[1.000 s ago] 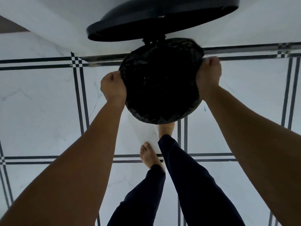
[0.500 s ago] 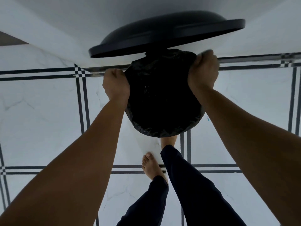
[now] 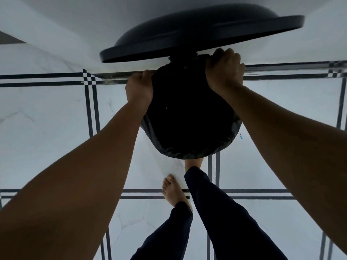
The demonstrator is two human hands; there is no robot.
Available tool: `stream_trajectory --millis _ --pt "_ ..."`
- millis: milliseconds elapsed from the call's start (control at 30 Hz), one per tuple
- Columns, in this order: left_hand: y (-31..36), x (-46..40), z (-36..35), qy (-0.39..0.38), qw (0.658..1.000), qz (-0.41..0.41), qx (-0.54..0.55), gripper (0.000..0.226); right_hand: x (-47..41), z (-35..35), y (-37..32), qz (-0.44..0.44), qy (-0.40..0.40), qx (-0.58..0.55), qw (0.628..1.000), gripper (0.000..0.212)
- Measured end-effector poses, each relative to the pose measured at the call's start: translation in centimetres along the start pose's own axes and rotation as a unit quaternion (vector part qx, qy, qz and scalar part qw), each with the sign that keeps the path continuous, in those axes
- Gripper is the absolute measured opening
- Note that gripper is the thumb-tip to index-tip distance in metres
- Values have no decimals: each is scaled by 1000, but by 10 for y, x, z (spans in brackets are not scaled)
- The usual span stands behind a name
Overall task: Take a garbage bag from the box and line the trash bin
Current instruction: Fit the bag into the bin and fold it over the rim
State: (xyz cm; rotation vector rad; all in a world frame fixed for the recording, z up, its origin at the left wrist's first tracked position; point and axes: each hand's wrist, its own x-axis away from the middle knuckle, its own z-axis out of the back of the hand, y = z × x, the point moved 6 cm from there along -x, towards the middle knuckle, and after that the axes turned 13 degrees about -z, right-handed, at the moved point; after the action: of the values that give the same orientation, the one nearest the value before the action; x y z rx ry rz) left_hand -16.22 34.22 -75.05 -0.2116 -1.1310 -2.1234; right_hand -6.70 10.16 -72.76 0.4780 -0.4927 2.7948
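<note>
A round black trash bin stands on the floor below me, its open mouth covered by a black garbage bag (image 3: 189, 121) folded over the rim (image 3: 187, 155). The bin's black lid (image 3: 197, 34) stands raised behind it, against the wall. My left hand (image 3: 139, 87) grips the bag at the bin's far left rim. My right hand (image 3: 224, 72) grips the bag at the far right rim, just under the lid. The box is not in view.
White marble floor tiles with dark double stripes (image 3: 92, 109) surround the bin. My bare left foot (image 3: 173, 190) and dark trouser legs (image 3: 221, 212) stand just in front of the bin; the right foot (image 3: 193, 162) is tucked under its front edge. A white wall (image 3: 75, 25) rises behind.
Both hands slid along the bin's rim from its sides toward the far edge near the lid hinge, pulling the bag with them. My view dipped slightly toward the bin.
</note>
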Motion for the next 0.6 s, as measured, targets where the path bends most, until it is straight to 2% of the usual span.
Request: stream_trajectory --millis 67,133,233,367,600 --pt "11 0 8 67 994 -77 -38 19 1 3 -1 0 8 -22 1000 40" --pt "22 2 -1 49 991 -126 -20 20 -1 -5 2 -16 -27 -48 998 35" --pt "25 2 -22 -31 990 -114 -74 34 -3 -9 5 -4 -9 -31 999 41" --pt "23 -13 -25 -44 989 -86 -110 44 -9 -12 3 -2 18 -8 1000 49" --pt "21 -14 -23 -38 995 -54 -69 48 -16 -14 8 -59 4 -2 998 44"
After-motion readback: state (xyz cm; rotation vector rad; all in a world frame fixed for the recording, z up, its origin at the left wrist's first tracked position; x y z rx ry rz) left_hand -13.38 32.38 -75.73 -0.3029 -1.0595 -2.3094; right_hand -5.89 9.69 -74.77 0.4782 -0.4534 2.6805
